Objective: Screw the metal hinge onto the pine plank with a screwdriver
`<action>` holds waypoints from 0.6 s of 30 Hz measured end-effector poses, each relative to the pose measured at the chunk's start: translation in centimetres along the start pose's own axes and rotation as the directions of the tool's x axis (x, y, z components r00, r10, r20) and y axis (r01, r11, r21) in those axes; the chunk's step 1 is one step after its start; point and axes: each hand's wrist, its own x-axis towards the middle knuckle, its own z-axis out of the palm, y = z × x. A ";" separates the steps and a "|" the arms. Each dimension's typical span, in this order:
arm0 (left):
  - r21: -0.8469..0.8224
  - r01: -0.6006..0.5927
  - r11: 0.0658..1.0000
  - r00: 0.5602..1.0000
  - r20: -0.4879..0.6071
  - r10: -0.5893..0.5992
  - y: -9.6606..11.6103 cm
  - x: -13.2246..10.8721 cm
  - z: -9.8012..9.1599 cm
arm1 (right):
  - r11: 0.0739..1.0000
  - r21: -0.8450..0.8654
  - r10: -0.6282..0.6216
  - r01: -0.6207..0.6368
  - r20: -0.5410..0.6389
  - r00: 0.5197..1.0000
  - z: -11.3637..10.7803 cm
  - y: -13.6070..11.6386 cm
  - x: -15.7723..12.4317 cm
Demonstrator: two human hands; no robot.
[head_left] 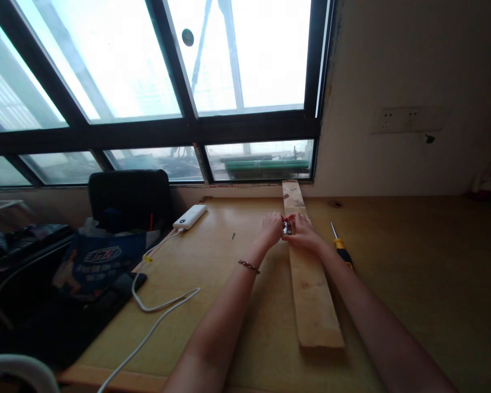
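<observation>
Forearms (216, 327) near; left hand (272, 228) and right hand (305, 232) grip shiny part (287, 228) over board's (315, 300) far half.
Best braced from both sides, square to board edges; contact with board unclear.

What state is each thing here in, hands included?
Left hand: fingers curled at a small part; exact grip unclear.
Right hand: thumb and fingers on the small part.
Board: flat on the table.
Screwdriver: lying down, right of the board.
Screw: lying loose.
Power bank: flat, plugged in to the cable.
Cable: slack, bent back in a loop.
Window: can't tell if shut.
</observation>
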 end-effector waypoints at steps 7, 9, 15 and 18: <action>-0.230 0.073 0.971 0.997 0.005 -0.074 -0.4 -0.2 0.0 | 1.000 0.000 0.002 -0.002 -0.001 1.000 -0.1 -0.1 0.0; -0.301 0.102 0.948 0.994 -0.003 -0.108 -0.6 -0.1 0.2 | 1.000 -0.005 0.006 -0.006 -0.002 1.000 -0.1 0.0 -0.1; -0.517 0.222 0.826 0.968 0.020 -0.248 -0.6 0.5 -0.5 | 1.000 0.009 -0.002 0.002 -0.002 1.000 0.1 0.2 0.0; -0.659 0.285 0.696 0.950 0.099 -0.295 -0.6 0.5 -0.7 | 1.000 0.006 -0.002 0.002 -0.003 1.000 0.1 0.2 0.0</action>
